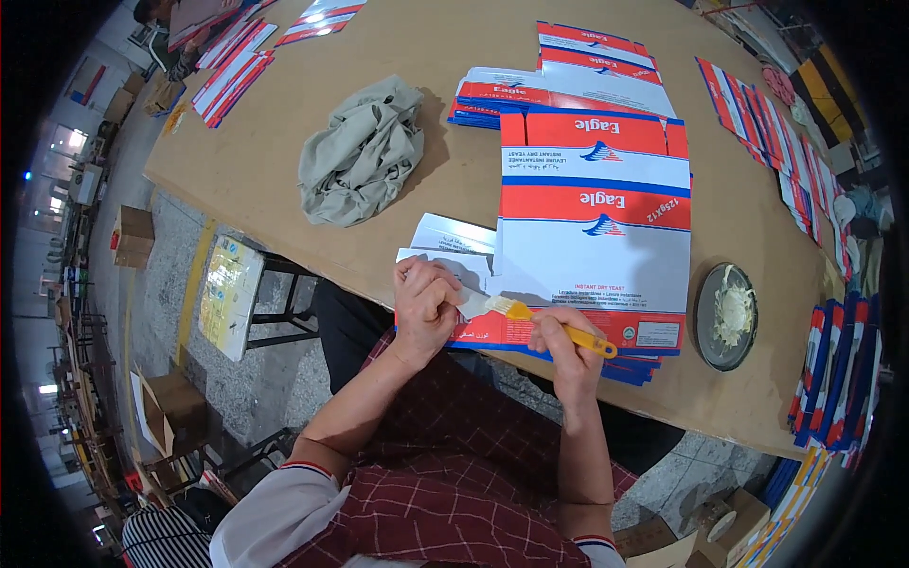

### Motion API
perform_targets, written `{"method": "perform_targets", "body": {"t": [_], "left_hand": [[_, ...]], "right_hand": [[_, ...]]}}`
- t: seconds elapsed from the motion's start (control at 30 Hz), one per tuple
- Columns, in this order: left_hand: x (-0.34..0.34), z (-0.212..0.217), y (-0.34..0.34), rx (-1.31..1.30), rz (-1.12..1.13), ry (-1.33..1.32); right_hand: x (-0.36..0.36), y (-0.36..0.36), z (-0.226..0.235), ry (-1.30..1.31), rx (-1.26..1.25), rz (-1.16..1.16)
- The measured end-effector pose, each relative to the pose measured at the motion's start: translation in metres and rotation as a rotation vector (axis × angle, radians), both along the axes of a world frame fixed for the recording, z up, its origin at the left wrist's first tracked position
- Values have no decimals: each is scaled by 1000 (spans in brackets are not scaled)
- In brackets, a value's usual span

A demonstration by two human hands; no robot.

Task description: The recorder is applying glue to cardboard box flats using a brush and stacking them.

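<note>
Flat printed cartons point(587, 251), red, white and blue, lie in a stack in front of me at the table's near edge. My left hand point(426, 305) is closed at the left side of the top carton, its fingers pinching a white flap point(471, 301). A yellow-handled brush point(589, 339) with pale bristles is in my right hand point(568, 355). The bristle end points left and lies close to the flap, beside my left fingers; whether it touches cannot be made out. To the right stands a dark round bowl point(731, 362) holding whitish paste point(734, 308).
A crumpled grey-green cloth point(365, 151) lies left of the cartons on the brown table point(454, 38). More flat cartons point(507, 93) sit farther back, with others point(762, 133) along the right. A person point(170, 43) is at the far left corner. A stool point(232, 293) stands left.
</note>
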State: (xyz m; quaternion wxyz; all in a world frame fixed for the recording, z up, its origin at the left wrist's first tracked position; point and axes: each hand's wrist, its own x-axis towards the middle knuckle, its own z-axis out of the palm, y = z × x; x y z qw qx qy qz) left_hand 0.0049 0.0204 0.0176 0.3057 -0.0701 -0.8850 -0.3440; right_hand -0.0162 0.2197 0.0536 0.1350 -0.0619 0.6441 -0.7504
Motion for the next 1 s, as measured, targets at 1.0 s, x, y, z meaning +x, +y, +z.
{"method": "perform_targets", "body": {"t": [1.0], "left_hand": [[2,-3,0,13,6,0]], "right_hand": [[-12,-9,-4,-85,-62,-97]]}}
